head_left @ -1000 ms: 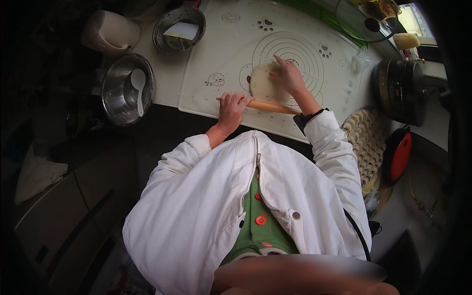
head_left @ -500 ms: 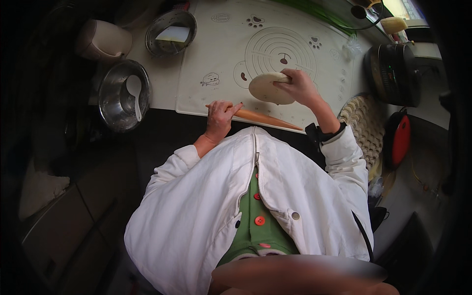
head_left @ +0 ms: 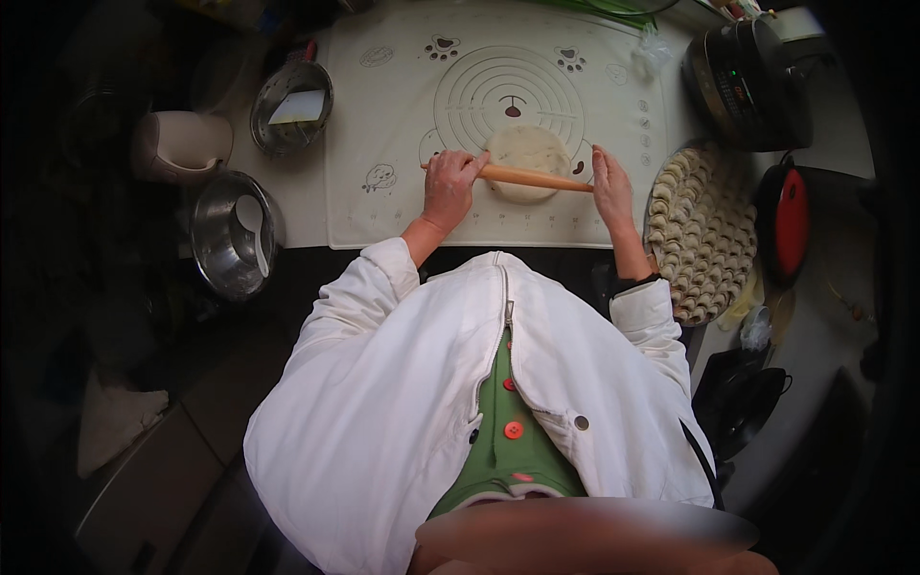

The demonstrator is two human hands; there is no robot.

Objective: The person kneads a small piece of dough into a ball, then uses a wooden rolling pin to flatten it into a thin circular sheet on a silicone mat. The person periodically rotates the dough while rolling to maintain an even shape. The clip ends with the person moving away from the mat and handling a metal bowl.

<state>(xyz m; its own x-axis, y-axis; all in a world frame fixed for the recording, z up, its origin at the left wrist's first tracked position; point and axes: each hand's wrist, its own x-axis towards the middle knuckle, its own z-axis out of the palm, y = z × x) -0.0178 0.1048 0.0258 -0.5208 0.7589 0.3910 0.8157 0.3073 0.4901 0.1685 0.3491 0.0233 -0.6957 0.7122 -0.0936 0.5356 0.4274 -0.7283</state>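
Observation:
A round, flat piece of dough (head_left: 525, 144) lies on a white printed silicone mat (head_left: 383, 225), with a wooden rolling pin (head_left: 532, 177) across its front part. My left hand (head_left: 450, 187) has its fingers closed round the pin's left end. My right hand (head_left: 610, 187) is at the pin's right end, palm against it, with fingers stretched out straight. Just right of the mat is a round tray of many crimped dumplings (head_left: 700, 235).
Left are a steel bowl with a white spoon (head_left: 220, 249), a bowl with a white scraper (head_left: 287, 134) and a pinkish appliance (head_left: 163, 144). At right stand a black electric cooker (head_left: 743, 81) and a red-and-black pan (head_left: 786, 230). A crumpled plastic bag (head_left: 652, 53) sits back right.
The dough, lifted by my right hand half a second ago, now lies flat. My right hand released it and moved to the pin, which moved forward onto the dough. The view shifted.

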